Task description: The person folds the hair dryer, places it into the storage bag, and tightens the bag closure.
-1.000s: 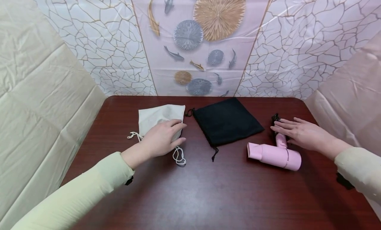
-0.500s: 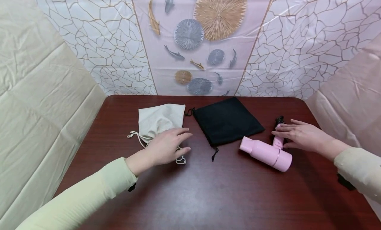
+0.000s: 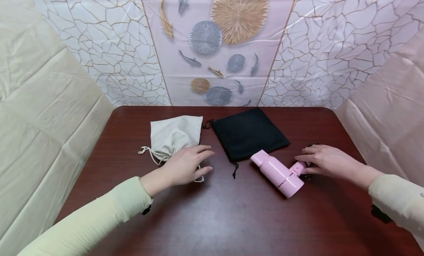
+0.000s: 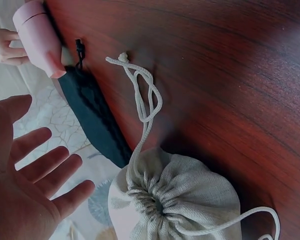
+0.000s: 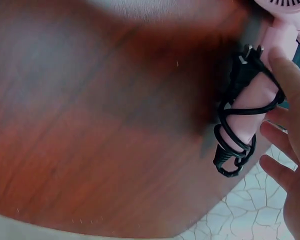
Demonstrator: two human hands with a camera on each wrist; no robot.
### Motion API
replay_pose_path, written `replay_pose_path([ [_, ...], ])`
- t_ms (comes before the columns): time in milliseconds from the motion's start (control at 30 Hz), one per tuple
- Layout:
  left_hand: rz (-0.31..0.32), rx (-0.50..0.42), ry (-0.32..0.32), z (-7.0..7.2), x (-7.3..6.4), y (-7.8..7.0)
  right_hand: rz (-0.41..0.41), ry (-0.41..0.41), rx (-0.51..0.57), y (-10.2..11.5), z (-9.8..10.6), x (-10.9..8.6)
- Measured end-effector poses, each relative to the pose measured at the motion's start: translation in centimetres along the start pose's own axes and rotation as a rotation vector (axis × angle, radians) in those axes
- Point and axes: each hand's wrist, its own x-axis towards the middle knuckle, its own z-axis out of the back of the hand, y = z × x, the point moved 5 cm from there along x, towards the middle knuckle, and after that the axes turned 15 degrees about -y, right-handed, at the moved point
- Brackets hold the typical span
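Note:
A pink hair dryer [image 3: 276, 173] lies at the right, its nozzle pointing left toward the black bag. My right hand [image 3: 331, 161] pinches its handle [image 5: 250, 95], thumb on one side and fingers at the other. A black cord with a plug [image 5: 242, 65] is wound round the handle. On the left, my left hand [image 3: 187, 166] hovers with spread, relaxed fingers over the near end of an off-white drawstring bag [image 3: 175, 132]. In the left wrist view this bag's gathered mouth [image 4: 155, 205] is drawn together, and that hand holds nothing.
A flat black drawstring bag [image 3: 251, 132] lies at the middle back of the dark red wooden table [image 3: 212, 219]. White cords [image 4: 147, 97] trail from the off-white bag. Patterned sheeting [image 3: 132, 64] stands behind the table, plain sheeting at both sides.
The hair dryer has turned and shifted left and nearer, with my right hand on its handle. My left hand has drawn back toward me from the off-white bag, uncovering more of it.

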Motion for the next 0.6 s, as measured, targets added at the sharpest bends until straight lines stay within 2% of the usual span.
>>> replay_pose_path([
  [133, 0.000, 0.001, 0.014, -0.1, 0.0, 0.0, -0.018, -0.044, 0.064, 1.1, -0.5, 0.1],
  [267, 0.011, -0.001, 0.030, -0.2, -0.1, -0.1, -0.038, -0.039, 0.096, 2.1, -1.0, 0.1],
  [600, 0.005, -0.022, 0.028, -0.3, -0.2, -0.3, -0.018, -0.081, 0.169, 3.1, -1.5, 0.0],
])
